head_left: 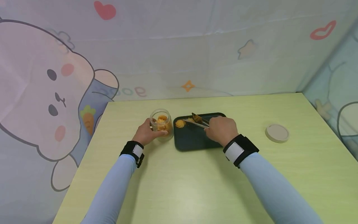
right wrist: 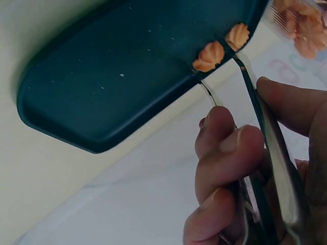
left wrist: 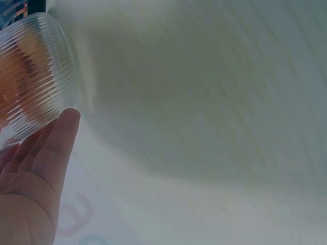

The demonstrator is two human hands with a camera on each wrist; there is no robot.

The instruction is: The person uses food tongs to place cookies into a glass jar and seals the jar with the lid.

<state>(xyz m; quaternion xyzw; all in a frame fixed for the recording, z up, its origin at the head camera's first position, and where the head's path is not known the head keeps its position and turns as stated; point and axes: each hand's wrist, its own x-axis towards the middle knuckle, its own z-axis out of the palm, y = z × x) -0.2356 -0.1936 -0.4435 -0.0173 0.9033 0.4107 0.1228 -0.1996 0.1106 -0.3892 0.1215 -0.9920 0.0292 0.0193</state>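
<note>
My left hand holds a clear glass jar, thumb in front and fingers round its far side. Piped cookies fill much of the jar, and its mouth is uncovered. In my right hand is a pair of metal tongs. Their two tips stand apart over a dark green tray, one on each side of a swirled cookie. Another cookie lies close by at the tray's edge. Whether the tips touch the nearer cookie, I cannot tell.
A round pale lid lies on the table to the right of the tray. Small crumbs dot the tray. Behind the light wooden table hangs a printed cloth. The jar stands just left of the tray.
</note>
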